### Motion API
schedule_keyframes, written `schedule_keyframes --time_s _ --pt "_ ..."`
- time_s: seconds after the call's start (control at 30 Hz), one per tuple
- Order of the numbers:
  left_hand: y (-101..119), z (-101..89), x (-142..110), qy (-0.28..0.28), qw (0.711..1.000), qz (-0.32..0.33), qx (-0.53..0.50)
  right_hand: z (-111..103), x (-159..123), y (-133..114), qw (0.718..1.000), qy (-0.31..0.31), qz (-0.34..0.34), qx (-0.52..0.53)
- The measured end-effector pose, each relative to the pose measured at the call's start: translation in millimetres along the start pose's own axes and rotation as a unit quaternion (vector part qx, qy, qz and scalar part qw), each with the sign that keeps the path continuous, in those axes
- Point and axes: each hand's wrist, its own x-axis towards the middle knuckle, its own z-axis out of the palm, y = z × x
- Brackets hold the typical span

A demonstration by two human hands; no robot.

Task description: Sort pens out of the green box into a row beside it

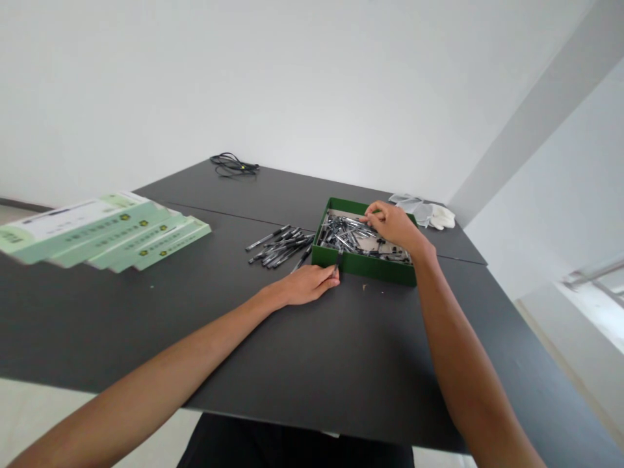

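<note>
My left hand (312,284) rests on the table at the front left corner of a green box (370,268). Its fingers are closed on a pen (338,260), whose dark end points up against the box's front wall. Over the box hovers my right hand (394,224), thumb and fingers pinched together; whatever is between them is too small to make out. Inside the box lie many loose clear and black pen parts (341,233). Just left of it, a pile of black-and-clear pens (280,247) lies on the table.
Green-and-white boxes or booklets (141,227) lie fanned out at the left. A coiled black cable (234,165) is at the back edge. White gloves (441,217) and clear plastic bags lie behind the box on the dark table (312,364). Small scraps are in front of the box.
</note>
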Motion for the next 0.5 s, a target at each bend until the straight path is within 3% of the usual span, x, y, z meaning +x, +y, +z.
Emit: schedule_keyframes --time_s 0.3,0.5 --pt "0.9 -0.1 0.1 -0.001 1.000 -0.005 0.007 -20.0 -12.7 -55.8 0.992 -0.080 -0.065 0.071" --pt "0.3 0.2 0.1 -0.003 1.000 -0.007 0.006 -18.1 -14.5 -63.0 0.989 -0.120 -0.053 0.073"
